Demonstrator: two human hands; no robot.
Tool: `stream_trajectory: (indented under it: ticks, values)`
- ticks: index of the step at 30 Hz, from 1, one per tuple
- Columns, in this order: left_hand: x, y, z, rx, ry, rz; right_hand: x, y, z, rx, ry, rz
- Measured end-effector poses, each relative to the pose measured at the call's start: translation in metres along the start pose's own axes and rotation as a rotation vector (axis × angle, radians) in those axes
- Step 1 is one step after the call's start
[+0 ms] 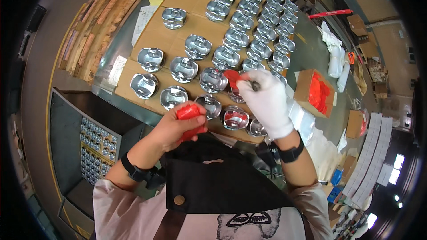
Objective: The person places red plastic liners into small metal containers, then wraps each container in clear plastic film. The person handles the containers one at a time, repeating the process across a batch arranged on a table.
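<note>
My bare left hand [184, 124] is closed around a bundle of red plastic pieces [189, 112], held above the near edge of the cardboard. My right hand [266, 102], in a white glove, pinches a single thin red plastic piece [231, 78] over the pistons. Close under that hand sits a shiny metal piston [213, 80]; whether the red piece touches it I cannot tell. Another piston [235, 118], nearer to me, has red showing inside it. Several more pistons [184, 70] stand in loose rows, and my right hand partly hides a few.
Brown cardboard [191, 18] covers the table under the pistons. To the right stands an open carton [307, 90] full of red plastic pieces. Wooden slats [95, 31] lie at the left. A grey bin [73, 151] at lower left holds more pistons. Clear plastic [302, 118] lies beside the carton.
</note>
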State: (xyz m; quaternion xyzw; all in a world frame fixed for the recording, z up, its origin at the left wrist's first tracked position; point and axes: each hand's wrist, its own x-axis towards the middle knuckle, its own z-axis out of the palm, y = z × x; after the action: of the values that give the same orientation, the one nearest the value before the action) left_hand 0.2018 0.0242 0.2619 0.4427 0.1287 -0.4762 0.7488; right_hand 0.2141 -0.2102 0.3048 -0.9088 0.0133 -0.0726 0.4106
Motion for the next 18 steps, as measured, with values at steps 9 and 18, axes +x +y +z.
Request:
stream_trajectory:
  ticks: [9,18]
  values:
    - [-0.031,-0.016,-0.022,-0.331,-0.125,0.019,0.026,0.001,0.031,-0.521,-0.202,-0.095]
    - [0.0,-0.021,0.005,0.052,-0.059,0.156,-0.023,-0.031,0.009,0.276,-0.727,0.454]
